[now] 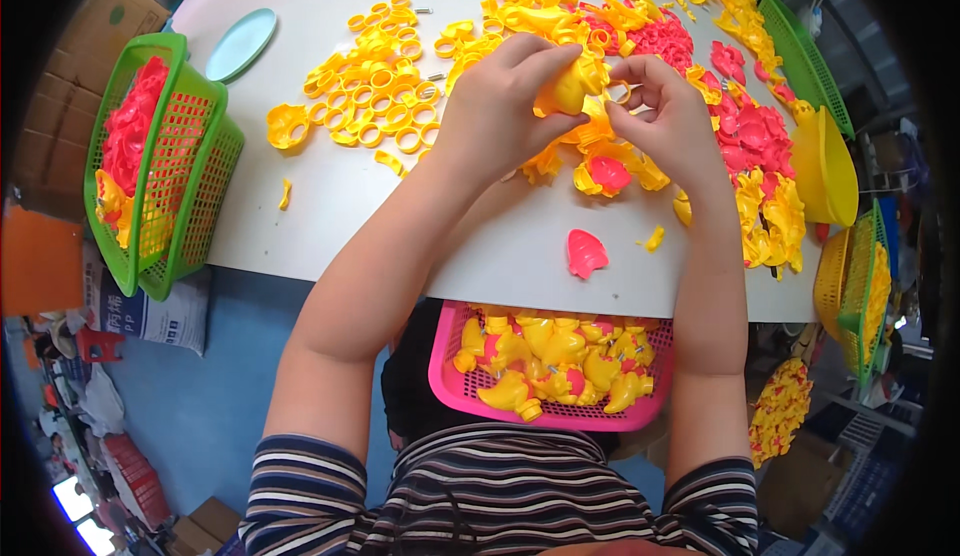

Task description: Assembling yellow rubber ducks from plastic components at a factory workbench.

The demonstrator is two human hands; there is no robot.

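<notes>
In my left hand (500, 111) is a yellow, rounded plastic toy part (575, 84), held between thumb and fingers above the white table. My right hand (668, 121) is close beside it, thumb and forefinger pinched at the part's right side. Whatever small thing those fingertips hold is too unclear to name. Yellow plastic rings (380, 79) lie spread to the left of my hands. Beneath and behind them are heaped yellow shells and red pieces (660, 41). A single red, leaf-shaped shell (586, 254) rests nearer the table's front edge.
A pink basket (437, 381) of yellow-and-red toy pieces sits below the table edge, before my body. Green baskets (215, 146) stand at left, near a pale blue lid (242, 44). More red shells (752, 136) and a yellow tub (825, 166) are at right.
</notes>
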